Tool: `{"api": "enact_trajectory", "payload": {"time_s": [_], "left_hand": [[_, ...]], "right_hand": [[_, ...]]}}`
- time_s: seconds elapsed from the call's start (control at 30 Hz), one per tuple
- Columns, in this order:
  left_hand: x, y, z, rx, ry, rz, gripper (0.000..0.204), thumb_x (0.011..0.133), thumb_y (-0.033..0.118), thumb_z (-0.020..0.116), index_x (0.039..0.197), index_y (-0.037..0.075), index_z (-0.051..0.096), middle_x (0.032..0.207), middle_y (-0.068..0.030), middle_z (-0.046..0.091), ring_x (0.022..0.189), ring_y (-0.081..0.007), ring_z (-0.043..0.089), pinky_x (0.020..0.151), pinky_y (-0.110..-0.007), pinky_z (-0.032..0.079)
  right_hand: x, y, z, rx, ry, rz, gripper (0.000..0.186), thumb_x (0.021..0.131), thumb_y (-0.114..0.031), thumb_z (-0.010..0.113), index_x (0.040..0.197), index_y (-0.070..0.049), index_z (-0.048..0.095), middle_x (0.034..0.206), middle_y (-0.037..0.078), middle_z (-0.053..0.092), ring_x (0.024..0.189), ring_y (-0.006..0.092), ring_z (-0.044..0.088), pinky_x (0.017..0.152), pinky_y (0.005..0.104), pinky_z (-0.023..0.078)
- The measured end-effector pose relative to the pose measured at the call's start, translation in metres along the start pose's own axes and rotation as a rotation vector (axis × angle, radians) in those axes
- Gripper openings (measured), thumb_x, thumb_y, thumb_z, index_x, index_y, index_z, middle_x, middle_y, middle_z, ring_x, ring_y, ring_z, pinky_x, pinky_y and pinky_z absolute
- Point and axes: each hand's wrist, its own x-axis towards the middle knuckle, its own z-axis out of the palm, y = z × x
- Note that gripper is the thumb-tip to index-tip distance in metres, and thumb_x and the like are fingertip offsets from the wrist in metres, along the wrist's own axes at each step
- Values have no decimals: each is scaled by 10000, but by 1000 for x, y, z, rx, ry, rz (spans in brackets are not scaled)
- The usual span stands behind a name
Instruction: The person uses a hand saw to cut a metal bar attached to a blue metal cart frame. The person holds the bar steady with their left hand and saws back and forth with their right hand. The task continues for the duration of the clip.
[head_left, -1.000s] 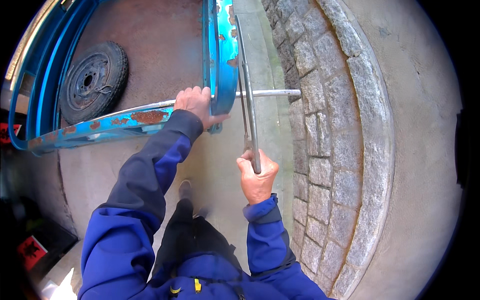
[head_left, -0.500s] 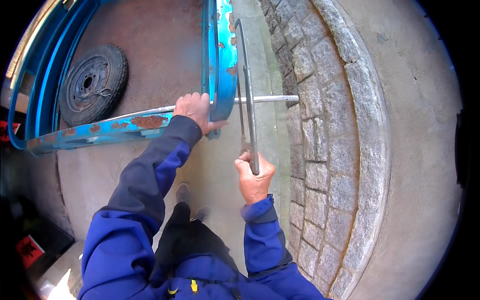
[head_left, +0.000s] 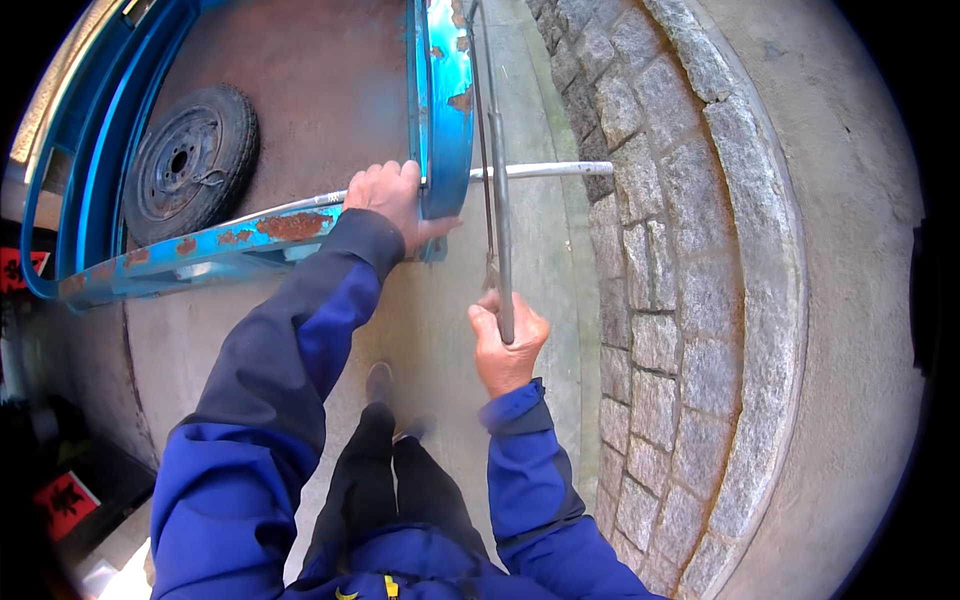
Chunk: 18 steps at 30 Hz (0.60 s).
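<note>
My right hand (head_left: 508, 348) is closed round the handle end of a hacksaw (head_left: 503, 235), which points away from me. Its thin blade crosses a pale metal pipe (head_left: 560, 169) just right of a blue cart's end rail (head_left: 450, 120). The pipe lies across the cart corner and sticks out to the right. My left hand (head_left: 385, 198) presses down at that corner, fingers wrapped over the pipe and the blue frame, thumb pointing right. The hacksaw's far end is cut off by the top edge. Whether the blade has cut into the pipe I cannot tell.
A tyre on a dark wheel rim (head_left: 190, 165) lies on the cart's rusty brown bed (head_left: 310, 90). On the right runs a low stone wall (head_left: 660, 300), close to the pipe's end. Red printed sheets (head_left: 66, 503) show at the lower left. My feet stand on concrete.
The view has shifted, so cart and pipe sit slightly higher. Relative to the pipe, the hacksaw and my right hand have come a little toward me. My left hand keeps its hold.
</note>
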Motion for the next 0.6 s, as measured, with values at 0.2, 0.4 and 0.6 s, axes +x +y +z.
{"api": "enact_trajectory", "payload": {"time_s": [0.2,0.4,0.6], "left_hand": [[0,-5,5,12,57,30,682,709,657,805,1022,74,640,906,-165,663,880,-358,660,790,-473,527],[2,-2,5,11,40,40,695,696,661,812,993,60,631,882,-163,652,859,-357,655,781,-472,522],[0,-4,-1,-9,-9,-10,727,686,689,804,952,39,613,893,-171,638,877,-340,647,789,-452,513]], "right_hand": [[6,-29,-2,4,-28,106,61,793,-3,687,811,3,628,656,104,609,568,160,596,545,324,471],[-9,-4,7,100,70,114,62,791,-14,693,810,11,640,663,79,611,596,139,583,577,311,477],[25,-59,-3,-2,-56,193,56,800,-6,680,793,9,626,625,40,569,580,95,526,549,295,438]]}}
